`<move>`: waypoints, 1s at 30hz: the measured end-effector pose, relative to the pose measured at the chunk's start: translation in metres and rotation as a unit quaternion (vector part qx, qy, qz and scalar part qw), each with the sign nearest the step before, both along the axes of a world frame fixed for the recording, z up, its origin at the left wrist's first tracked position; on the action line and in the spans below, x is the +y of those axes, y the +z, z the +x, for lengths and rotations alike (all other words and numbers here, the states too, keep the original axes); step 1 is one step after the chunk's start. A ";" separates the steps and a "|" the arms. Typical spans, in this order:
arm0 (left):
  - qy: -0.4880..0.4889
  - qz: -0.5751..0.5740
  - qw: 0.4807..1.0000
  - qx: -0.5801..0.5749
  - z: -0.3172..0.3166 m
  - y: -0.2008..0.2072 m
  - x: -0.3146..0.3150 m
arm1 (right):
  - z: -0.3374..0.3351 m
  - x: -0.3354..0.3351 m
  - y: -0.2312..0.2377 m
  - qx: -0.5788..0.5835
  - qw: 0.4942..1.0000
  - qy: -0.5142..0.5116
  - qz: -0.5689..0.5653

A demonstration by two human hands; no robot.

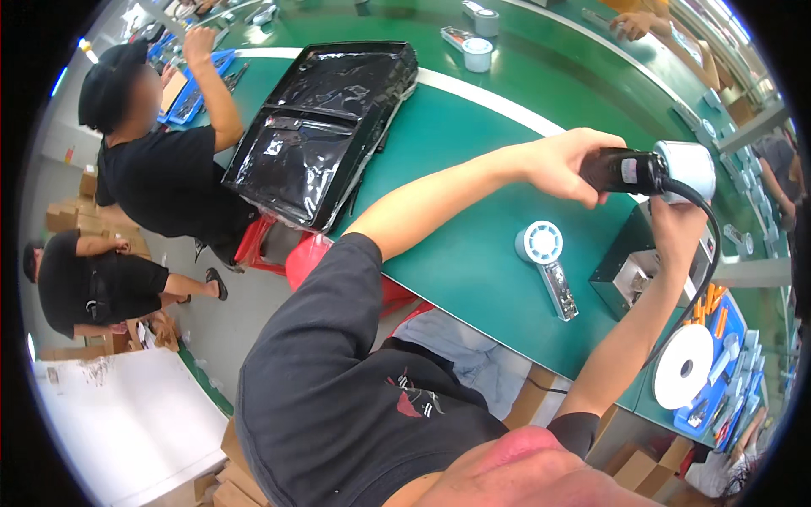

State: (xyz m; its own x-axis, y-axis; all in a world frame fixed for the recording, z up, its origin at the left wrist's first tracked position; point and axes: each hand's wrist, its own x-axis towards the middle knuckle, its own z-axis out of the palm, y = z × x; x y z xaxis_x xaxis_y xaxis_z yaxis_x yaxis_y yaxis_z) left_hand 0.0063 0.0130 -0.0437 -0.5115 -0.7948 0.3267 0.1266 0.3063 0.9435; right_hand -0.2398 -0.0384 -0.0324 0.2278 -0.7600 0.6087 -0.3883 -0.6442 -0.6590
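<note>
Your left grip (573, 165) is closed around a black tool (621, 171), whose cord (708, 221) curves down past your right forearm. Your right grip (676, 226) holds a pale, round fan head (688, 169) from below, at the tool's far end and above the surface (460, 228). Near your hands, a second fan (541, 243) lies on the surface beside a black box (610, 269). A white reel (683, 368) is near your right forearm.
</note>
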 end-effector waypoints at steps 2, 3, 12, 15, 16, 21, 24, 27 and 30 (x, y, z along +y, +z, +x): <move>0.018 -0.015 0.999 -0.034 0.000 0.001 0.000 | 0.004 0.005 0.004 0.002 1.000 -0.014 0.017; 0.027 -0.023 0.998 -0.052 0.001 0.001 0.000 | 0.005 0.007 0.008 0.022 1.000 -0.010 0.011; 0.041 -0.031 0.999 0.001 -0.009 0.003 0.001 | 0.014 0.018 0.018 0.019 0.998 -0.046 0.039; 0.031 0.001 0.999 -0.020 -0.007 0.005 0.002 | 0.012 0.017 0.020 0.023 0.998 -0.031 0.050; 0.029 0.003 0.999 -0.026 -0.006 0.005 0.001 | 0.013 0.017 0.022 0.024 0.998 -0.029 0.052; 0.035 0.000 0.997 -0.067 -0.003 0.006 0.002 | 0.015 0.020 0.023 -0.011 1.000 -0.003 0.020; 0.030 0.006 0.997 -0.068 -0.002 0.007 0.003 | 0.016 0.020 0.024 0.006 0.999 -0.015 0.033; 0.026 0.004 0.997 -0.071 -0.002 0.005 0.002 | 0.017 0.022 0.026 0.000 0.999 -0.014 0.035; 0.020 -0.006 0.997 -0.074 -0.003 0.002 0.000 | 0.017 0.024 0.028 0.020 0.999 -0.032 0.038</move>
State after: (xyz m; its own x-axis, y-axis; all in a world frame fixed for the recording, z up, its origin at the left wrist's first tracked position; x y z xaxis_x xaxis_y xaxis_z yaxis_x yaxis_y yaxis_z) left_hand 0.0038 0.0125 -0.0420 -0.5225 -0.8121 0.2598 -0.0260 0.3198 0.9471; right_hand -0.2227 -0.0147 -0.0040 0.1993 -0.8180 0.5395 -0.4542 -0.5650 -0.6888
